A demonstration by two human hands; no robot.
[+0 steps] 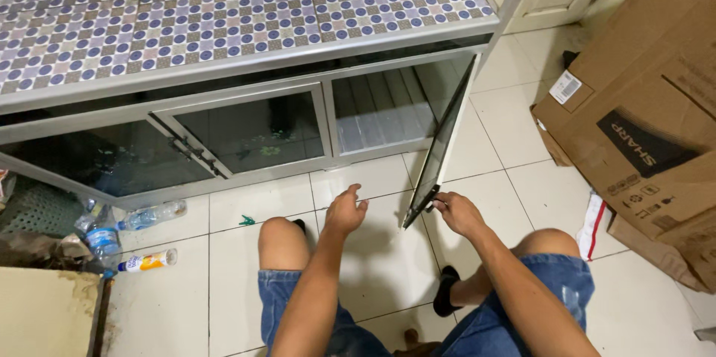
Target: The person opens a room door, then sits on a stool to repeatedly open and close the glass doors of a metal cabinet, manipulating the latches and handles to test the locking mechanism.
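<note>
The right hand is pinching the lower corner of the open glass cabinet door at five o'clock, fingers clenched on its edge; swinging it slowly would likely spare the hinges. The left hand is hovering released beside it. The mosaic-tiled bench is standing on white floor tiles, cardboard boxes at three o'clock.

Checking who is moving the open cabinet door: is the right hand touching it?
Touching. The head view shows the right hand with its fingers on the lower corner of the open glass door; the left hand hangs apart, empty.
</note>
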